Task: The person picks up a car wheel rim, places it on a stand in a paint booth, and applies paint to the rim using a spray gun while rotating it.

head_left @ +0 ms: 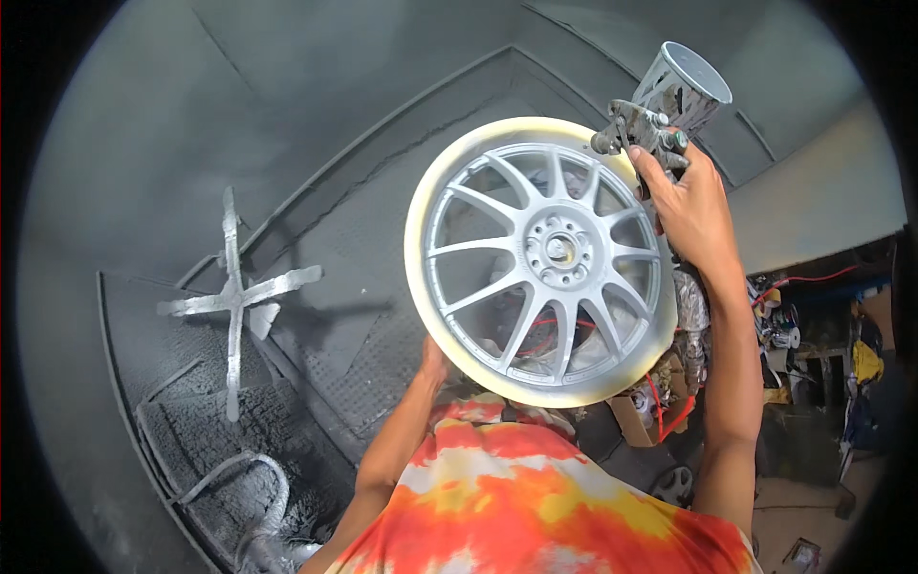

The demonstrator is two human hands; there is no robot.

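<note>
A silver multi-spoke wheel rim (564, 218) with a pale yellow outer lip is up in front of my torso, its face toward me. At its lower left edge my left hand (435, 358) grips it from behind; the fingers are hidden by the lip. At the upper right, my right hand (690, 203) is closed round a paint-spattered spray gun (652, 137). A grey cup (681, 84) sits on top of the gun, tilted to the right. The gun's nozzle points left, over the upper right part of the lip.
A cross-shaped stand (234, 301) coated in silver paint stands at the left. Below it lies a rough, paint-crusted block (215, 450) with a curved hose (273, 469) beside it. Grey panels form the back. At the right are a cardboard box (636, 426), a red hose (681, 418) and cluttered shelves (822, 364).
</note>
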